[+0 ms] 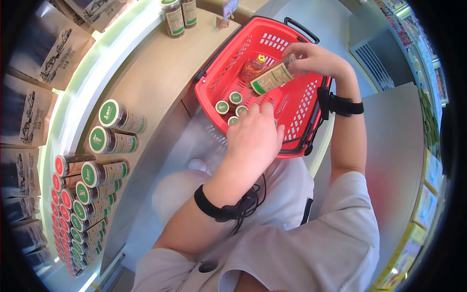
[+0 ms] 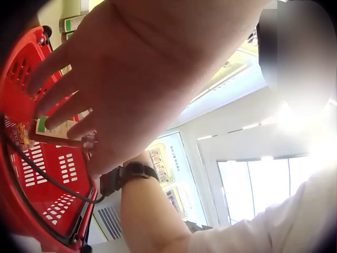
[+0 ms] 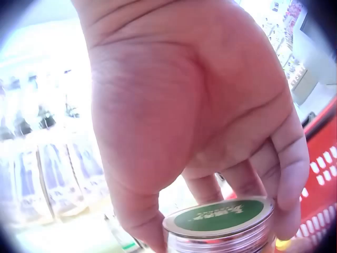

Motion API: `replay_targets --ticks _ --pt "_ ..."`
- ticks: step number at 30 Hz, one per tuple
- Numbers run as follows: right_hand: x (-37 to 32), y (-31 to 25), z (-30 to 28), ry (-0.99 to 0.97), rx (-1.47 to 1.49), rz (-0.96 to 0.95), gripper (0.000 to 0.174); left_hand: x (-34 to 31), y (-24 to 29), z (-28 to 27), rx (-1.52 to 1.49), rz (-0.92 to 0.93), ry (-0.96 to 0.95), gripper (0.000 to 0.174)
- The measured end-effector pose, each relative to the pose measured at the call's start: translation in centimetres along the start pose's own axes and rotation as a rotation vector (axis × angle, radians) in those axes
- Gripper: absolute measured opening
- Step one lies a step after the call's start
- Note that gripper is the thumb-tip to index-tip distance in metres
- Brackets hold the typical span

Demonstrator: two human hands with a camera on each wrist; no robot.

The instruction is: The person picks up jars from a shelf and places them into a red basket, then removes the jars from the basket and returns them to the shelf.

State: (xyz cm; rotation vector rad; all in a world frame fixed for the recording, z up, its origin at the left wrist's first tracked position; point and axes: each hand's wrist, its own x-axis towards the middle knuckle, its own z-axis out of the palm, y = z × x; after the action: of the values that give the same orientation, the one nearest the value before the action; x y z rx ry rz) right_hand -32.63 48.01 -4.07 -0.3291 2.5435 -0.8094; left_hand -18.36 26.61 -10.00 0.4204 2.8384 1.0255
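Note:
My right hand (image 1: 316, 59) grips a clear jar (image 1: 272, 79) with a cream and green label by its lid end, tilted inside the red shopping basket (image 1: 304, 114). In the right wrist view, thumb and fingers curl round the jar's green lid (image 3: 218, 217). Reaching over the near side of the basket, my left hand (image 1: 253, 134) has its fingers loosely extended beside several green-lidded jars (image 1: 236, 98), partly covering them. In the left wrist view those fingers (image 2: 60, 87) are spread, with nothing between them. A reddish bottle with a yellow cap (image 1: 253, 67) lies in the basket.
Left of the basket, a curved wooden counter (image 1: 160, 80) holds rows of green-lidded jars (image 1: 93, 173) and red-lidded jars (image 1: 61, 165). Two more jars (image 1: 174, 19) stand at its far end near a small sign (image 1: 228, 9). Printed bags (image 1: 46, 48) line the shelf behind.

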Motion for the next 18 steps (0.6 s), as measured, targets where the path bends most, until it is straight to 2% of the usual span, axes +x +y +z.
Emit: replay_targets --ticks 1,3,4,5,7,9,10,12,13,14,15,16,17,18 --pt "-1.0 -1.5 -0.8 0.016 0.000 -0.009 0.037 0.4 -0.1 -0.6 0.010 0.012 0.009 0.037" --pt "-1.9 -4.1 -2.0 0.037 -0.084 -0.269 0.040 0.9 -0.2 -1.9 -0.003 0.039 -0.030 0.034" --pt "-2.0 -5.5 -2.7 0.042 -0.082 -0.287 0.040 0.8 0.1 -2.1 -0.022 0.032 -0.099 0.031" --pt "-1.8 -7.0 -3.2 0.032 -0.115 -0.368 0.041 0.4 0.3 -1.1 -0.017 0.055 -0.095 0.031" --pt "0.0 -9.9 -3.4 0.015 -0.153 -0.489 0.042 -0.4 1.0 -0.1 0.007 0.142 -0.234 0.031" --pt "2.3 -13.0 -3.0 0.131 -0.319 -0.697 0.043 -1.3 1.5 1.5 0.006 0.229 -0.298 0.032" --pt "3.4 -15.1 -2.5 0.059 -0.257 -0.528 0.051 -1.4 2.1 2.0 -0.015 0.217 -0.311 0.033" --pt "6.3 -18.3 -1.2 0.065 -0.378 -0.544 0.057 -1.7 2.9 1.9 -0.075 0.214 -0.269 0.034" --pt "8.7 -19.0 -0.4 0.099 -0.499 -0.625 0.059 -1.5 2.9 2.0 -0.071 0.204 -0.262 0.034" --pt "11.5 -19.5 0.5 0.135 -0.619 -0.703 0.061 -1.4 2.8 2.1 -0.053 0.154 -0.186 0.034" --pt "13.6 -20.2 1.3 0.099 -0.634 -0.700 0.062 -1.3 2.6 2.1 -0.035 0.104 -0.110 0.033" --pt "15.3 -21.0 1.9 0.061 -0.648 -0.696 0.063 -1.2 2.4 1.4 0.028 0.011 -0.126 0.026" --pt "16.4 -21.8 2.4 0.056 -0.646 -0.703 0.063 -1.2 1.9 1.0 0.028 0.002 -0.123 0.026" --pt "17.4 -22.5 2.9 0.056 -0.719 -0.660 0.063 -1.2 1.4 0.6 0.067 -0.041 -0.281 0.022"
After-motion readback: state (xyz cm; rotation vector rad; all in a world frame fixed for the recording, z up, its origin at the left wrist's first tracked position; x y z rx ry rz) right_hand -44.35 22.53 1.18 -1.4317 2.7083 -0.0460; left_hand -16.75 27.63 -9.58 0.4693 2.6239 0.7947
